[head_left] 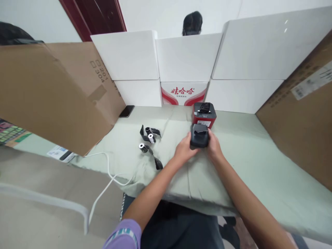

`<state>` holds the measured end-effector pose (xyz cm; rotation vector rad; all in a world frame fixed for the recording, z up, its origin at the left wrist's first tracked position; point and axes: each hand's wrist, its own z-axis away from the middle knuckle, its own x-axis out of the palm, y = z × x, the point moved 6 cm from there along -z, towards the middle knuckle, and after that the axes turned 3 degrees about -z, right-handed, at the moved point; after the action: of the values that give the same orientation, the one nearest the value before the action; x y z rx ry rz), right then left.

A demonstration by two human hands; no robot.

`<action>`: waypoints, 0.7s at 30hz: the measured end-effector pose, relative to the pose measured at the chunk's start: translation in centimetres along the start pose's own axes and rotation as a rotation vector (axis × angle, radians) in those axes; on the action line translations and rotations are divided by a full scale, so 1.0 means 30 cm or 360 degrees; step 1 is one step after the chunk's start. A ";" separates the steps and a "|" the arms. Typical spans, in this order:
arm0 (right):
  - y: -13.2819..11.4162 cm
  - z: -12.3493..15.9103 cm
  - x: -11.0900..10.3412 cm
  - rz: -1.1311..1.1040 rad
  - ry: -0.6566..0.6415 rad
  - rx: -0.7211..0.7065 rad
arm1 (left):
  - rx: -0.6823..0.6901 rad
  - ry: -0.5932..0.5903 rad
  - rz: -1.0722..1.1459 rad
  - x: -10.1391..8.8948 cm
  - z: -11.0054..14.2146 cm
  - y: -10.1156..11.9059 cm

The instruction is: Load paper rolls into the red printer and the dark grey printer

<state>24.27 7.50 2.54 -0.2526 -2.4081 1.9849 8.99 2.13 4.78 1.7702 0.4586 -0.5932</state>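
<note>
Both of my hands are around a small black receipt printer (199,137), with a black strip lying over its top. My left hand (183,149) grips its left side, and my right hand (213,143) grips its right side. Right behind it stands a red and black printer (204,112), also with a black strip at its top; I cannot tell whether the two touch. Left of my hands, small paper rolls (151,138) lie with black strips partly unwound. Nearer to me is another roll (143,147), its black tail (158,163) trailing toward the table's front edge.
White boxes (188,57) are stacked along the back of the cloth-covered table (241,152). Cardboard panels stand at the left (52,90) and right (306,114). A phone (127,111) lies at the back left. A white cable (107,164) hangs over the front edge.
</note>
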 end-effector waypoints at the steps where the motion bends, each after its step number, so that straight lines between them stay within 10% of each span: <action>1: 0.007 -0.001 0.033 -0.0050 0.0083 0.0065 | -0.0087 0.0085 -0.0016 -0.019 0.011 -0.024; 6: 0.048 0.012 0.126 -0.0105 0.0228 0.0260 | -0.0369 0.0277 -0.0114 -0.022 0.042 -0.092; 21: 0.046 0.013 0.089 0.0205 0.0124 0.0110 | -0.0413 0.0420 0.0042 -0.048 0.003 -0.123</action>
<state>21.76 7.72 0.87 -0.4859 -2.3267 2.0629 5.68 3.01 2.81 1.6069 0.6622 -0.2672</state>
